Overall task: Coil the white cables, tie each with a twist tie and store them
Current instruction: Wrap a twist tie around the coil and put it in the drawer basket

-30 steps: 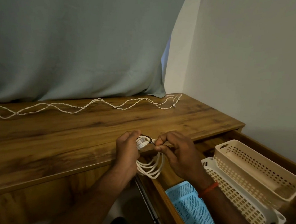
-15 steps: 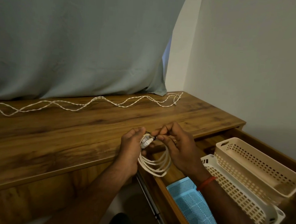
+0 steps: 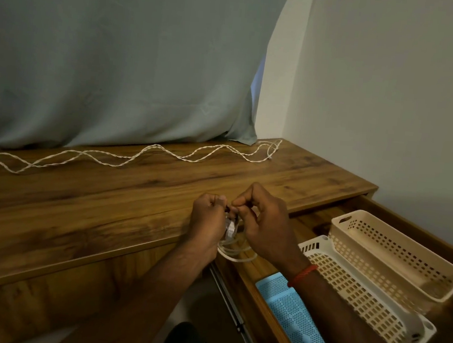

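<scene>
Tying step, I reckon: left hand (image 3: pixel 207 214) grips coiled cable (image 3: pixel 233 251) at surface (image 3: pixel 105 215) edge, right hand (image 3: pixel 265 226) pinches twist tie (image 3: pixel 229 207) on it. Next needs tight twisting, then drop into basket (image 3: pixel 382 265).

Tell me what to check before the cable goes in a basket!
1. Coil held firmly: ok. The left hand grips the coiled cable, and its loops hang below.
2. Tie in place: ok. The right hand pinches the dark twist tie at the top of the coil.
3. Tie twisted tight: cannot tell, because the fingers hide it.
4. Drawer open: ok.
5. Room in the beige basket: ok. The part that shows holds nothing.
6. All cables coiled: not ok. A loose cable lies stretched along the back of the desk.
</scene>
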The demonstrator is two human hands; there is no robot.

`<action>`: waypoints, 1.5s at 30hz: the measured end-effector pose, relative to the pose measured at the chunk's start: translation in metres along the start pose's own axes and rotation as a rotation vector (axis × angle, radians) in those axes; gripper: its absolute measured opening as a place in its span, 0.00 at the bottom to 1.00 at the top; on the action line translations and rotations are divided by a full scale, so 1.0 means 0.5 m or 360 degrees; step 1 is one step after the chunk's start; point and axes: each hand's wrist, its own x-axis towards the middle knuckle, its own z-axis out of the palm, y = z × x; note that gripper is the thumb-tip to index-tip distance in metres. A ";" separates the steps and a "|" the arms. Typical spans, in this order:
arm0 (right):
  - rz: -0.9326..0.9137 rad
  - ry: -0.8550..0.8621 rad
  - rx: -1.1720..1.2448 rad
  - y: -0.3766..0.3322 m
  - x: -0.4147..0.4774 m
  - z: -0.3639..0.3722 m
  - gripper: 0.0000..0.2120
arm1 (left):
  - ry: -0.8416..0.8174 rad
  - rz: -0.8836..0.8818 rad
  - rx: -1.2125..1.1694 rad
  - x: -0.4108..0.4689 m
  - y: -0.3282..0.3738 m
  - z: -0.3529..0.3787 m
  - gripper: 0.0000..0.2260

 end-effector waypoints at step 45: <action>0.0438 0.0340 0.0046 0.000 -0.018 -0.145 0.10 | -0.0954 0.0394 -0.0454 -0.060 0.019 0.060 0.19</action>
